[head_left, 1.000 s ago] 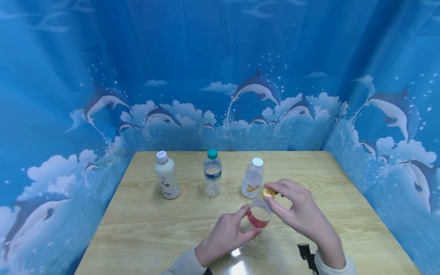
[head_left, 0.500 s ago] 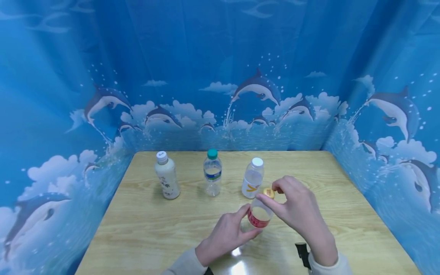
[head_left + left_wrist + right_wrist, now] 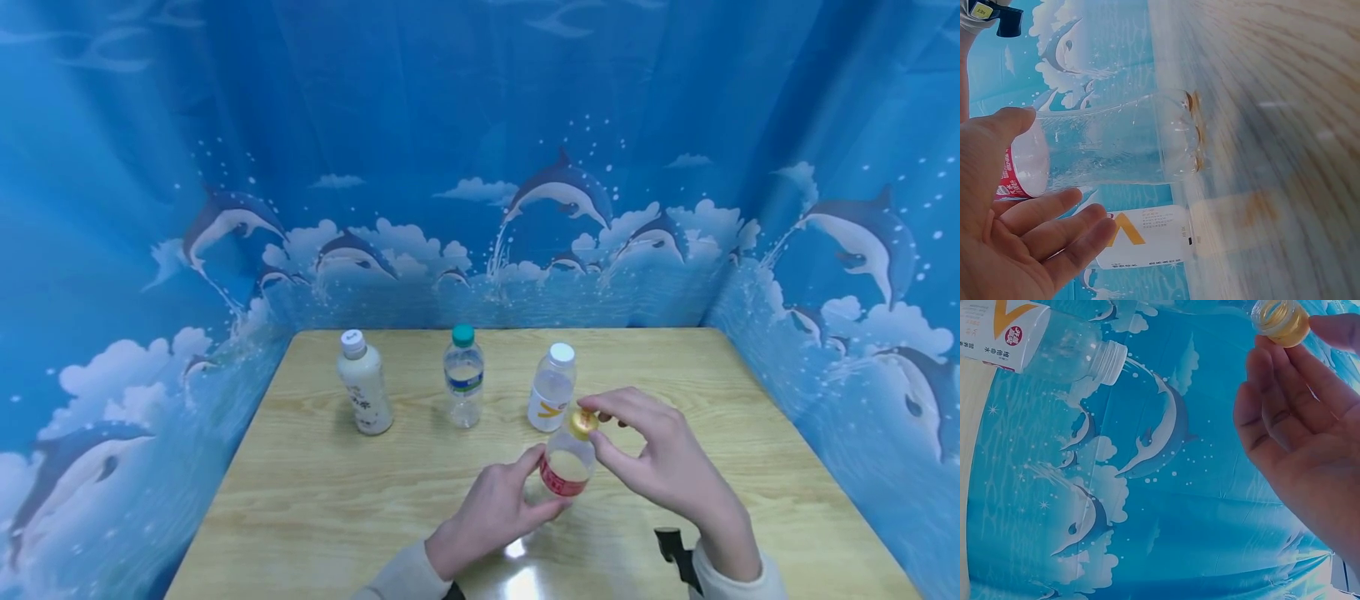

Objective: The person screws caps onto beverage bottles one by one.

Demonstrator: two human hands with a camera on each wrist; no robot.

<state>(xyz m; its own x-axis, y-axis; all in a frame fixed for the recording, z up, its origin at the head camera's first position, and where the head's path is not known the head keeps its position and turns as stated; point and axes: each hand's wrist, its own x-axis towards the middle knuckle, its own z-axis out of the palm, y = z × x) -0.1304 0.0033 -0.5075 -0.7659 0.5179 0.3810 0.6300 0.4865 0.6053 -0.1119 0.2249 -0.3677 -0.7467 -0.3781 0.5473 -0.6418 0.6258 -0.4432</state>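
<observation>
A clear plastic bottle (image 3: 567, 460) with a red label stands at the front of the table, its base on the wood in the left wrist view. My left hand (image 3: 501, 504) grips it round the label, thumb on one side and fingers on the other. My right hand (image 3: 660, 450) pinches the yellow cap (image 3: 582, 423) at the bottle's mouth between thumb and index finger. In the right wrist view the cap (image 3: 1291, 325) sits at the threaded neck, and the other fingers are loosely bent below it.
Just behind stands a clear bottle with a white cap (image 3: 553, 392). Farther left are a green-capped bottle (image 3: 464, 379) and a cream-white bottle (image 3: 365, 387). A blue dolphin-print curtain (image 3: 450, 167) surrounds the wooden table (image 3: 315, 500).
My right hand turned at the cap, its wrist swinging left and then back to the right, and the finger grip shifted. The left hand and the bottle have stayed in place.
</observation>
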